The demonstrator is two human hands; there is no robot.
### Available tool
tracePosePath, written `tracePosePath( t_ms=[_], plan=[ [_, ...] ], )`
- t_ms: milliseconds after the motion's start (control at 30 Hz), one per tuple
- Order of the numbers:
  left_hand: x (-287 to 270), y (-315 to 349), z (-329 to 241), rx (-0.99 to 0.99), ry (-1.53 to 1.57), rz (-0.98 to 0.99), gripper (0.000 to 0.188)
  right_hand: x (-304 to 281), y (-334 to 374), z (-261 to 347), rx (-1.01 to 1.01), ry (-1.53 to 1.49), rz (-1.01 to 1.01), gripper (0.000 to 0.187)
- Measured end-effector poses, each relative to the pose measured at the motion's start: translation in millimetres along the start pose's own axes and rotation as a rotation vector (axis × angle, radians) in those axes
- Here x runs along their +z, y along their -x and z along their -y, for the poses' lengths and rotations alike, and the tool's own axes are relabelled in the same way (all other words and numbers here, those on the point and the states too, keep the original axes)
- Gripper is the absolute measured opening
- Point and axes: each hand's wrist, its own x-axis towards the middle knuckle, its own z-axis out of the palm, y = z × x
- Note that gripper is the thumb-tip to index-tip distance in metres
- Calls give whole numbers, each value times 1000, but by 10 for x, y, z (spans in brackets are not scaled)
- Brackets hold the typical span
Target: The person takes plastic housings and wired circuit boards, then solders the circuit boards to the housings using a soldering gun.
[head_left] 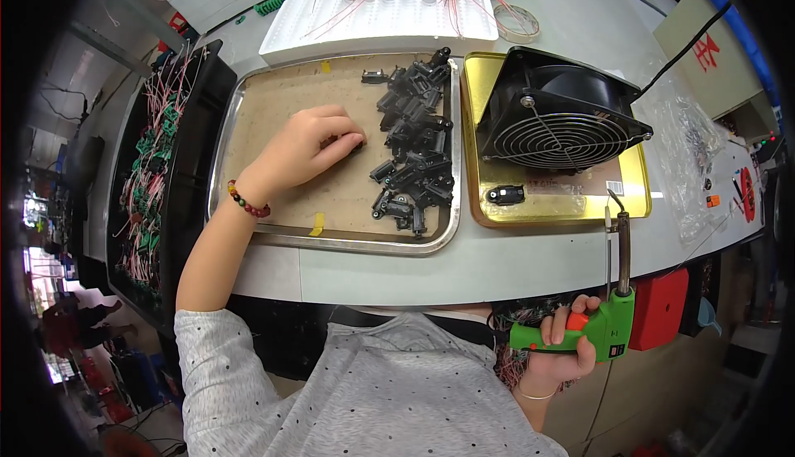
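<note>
plainly gripped, green soldering gun (616, 323), right hand (563, 363)

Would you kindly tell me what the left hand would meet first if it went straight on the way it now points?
The left hand would probably meet the pile of black parts at the right of the tray, beyond the small dark piece at its fingertips; depth is unclear.

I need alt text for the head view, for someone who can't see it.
A person's right hand holds a green soldering gun while the left hand is at a mostly hidden dark piece over a metal-rimmed tray. Black parts are heaped along the tray's right side; to its right, a black fan sits on a gold-coloured tray.
</note>
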Motion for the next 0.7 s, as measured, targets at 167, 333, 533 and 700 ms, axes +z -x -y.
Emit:
tracePosePath(
  t_ms=[167, 333, 533, 700],
  plan=[
    [-29, 40, -180, 21, -53, -128, 13, -2, -14, -7, 7, -3, 9, 48],
    [35, 159, -349, -121, -205, -54, 17, 25, -27, -20, 13, -11, 2, 47],
    [31, 211, -216, 19, -228, -58, 13, 2, -32, -12, 19, -12, 17, 49],
    [-41, 209, -275, -183, 118, -29, 18, -44, -18, -8, 16, -19, 19, 51]
  ],
)
